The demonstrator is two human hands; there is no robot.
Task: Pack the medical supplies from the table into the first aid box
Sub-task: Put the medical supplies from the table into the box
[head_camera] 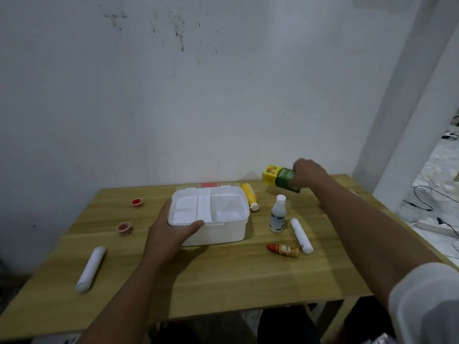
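The white first aid box (223, 230) stands open in the middle of the wooden table (223, 281), its divided tray on top. My left hand (171, 228) grips the box's front left corner. My right hand (309, 173) is raised above the table's far right, shut on a green carton (285, 180) with a yellow carton (270, 173) against it. A yellow bottle (249, 196) lies beside the box. A white bottle (277, 217) stands upright. A white roll (301, 235) and a small orange bottle (284, 250) lie to the right.
Two small red-lidded pots (137, 202) (124, 228) sit on the left side of the table. A second white roll (91, 268) lies near the front left edge. A white wall rises directly behind the table. Cables lie on the floor (437, 199) at the right.
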